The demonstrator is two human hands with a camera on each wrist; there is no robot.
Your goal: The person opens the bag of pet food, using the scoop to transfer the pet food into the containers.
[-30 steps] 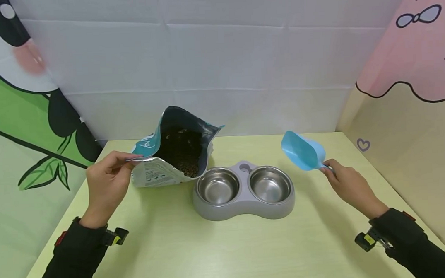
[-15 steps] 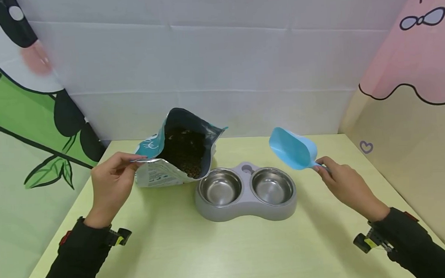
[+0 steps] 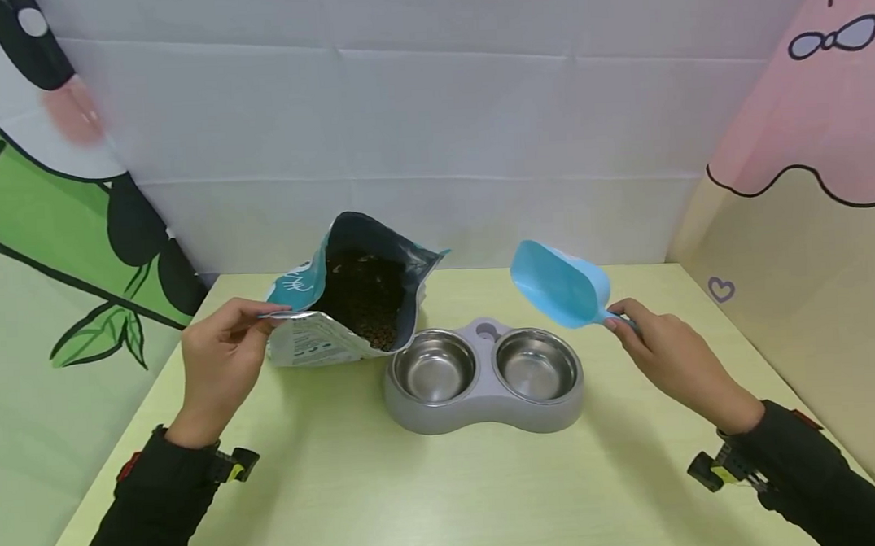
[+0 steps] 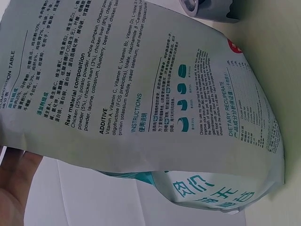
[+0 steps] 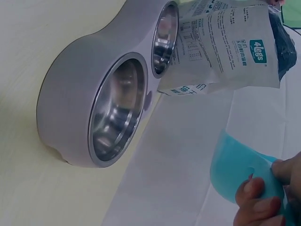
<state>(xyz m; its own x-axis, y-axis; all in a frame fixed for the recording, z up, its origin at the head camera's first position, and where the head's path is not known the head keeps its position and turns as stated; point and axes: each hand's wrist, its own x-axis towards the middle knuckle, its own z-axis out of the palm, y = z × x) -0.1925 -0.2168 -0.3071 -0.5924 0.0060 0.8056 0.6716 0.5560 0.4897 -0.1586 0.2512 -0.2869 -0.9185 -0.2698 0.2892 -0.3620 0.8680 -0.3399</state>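
Observation:
My left hand [image 3: 224,360] pinches the left edge of a pet food bag [image 3: 316,339], whose mouth gapes toward me and shows brown kibble [image 3: 377,324] inside. In the left wrist view the bag's printed back [image 4: 155,94] fills most of the picture. With my right hand [image 3: 672,356] I grip the handle of a blue scoop [image 3: 559,288], held up in the air behind and above the right bowl. A grey double feeder [image 3: 483,405] stands between the hands. Its left steel bowl [image 3: 434,369] and right steel bowl [image 3: 535,366] show bare metal.
The pale yellow table [image 3: 447,501] runs back to a white sheet [image 3: 453,117]. A cartoon-printed wall hanging [image 3: 62,240] stands at the left, and another pink and beige one [image 3: 810,232] at the right. The bag stands close against the feeder's left side.
The scoop in my right hand has moved left and slightly up, nearer the bag. My left hand still pinches the bag's edge, and the feeder stays put; the view has shifted slightly.

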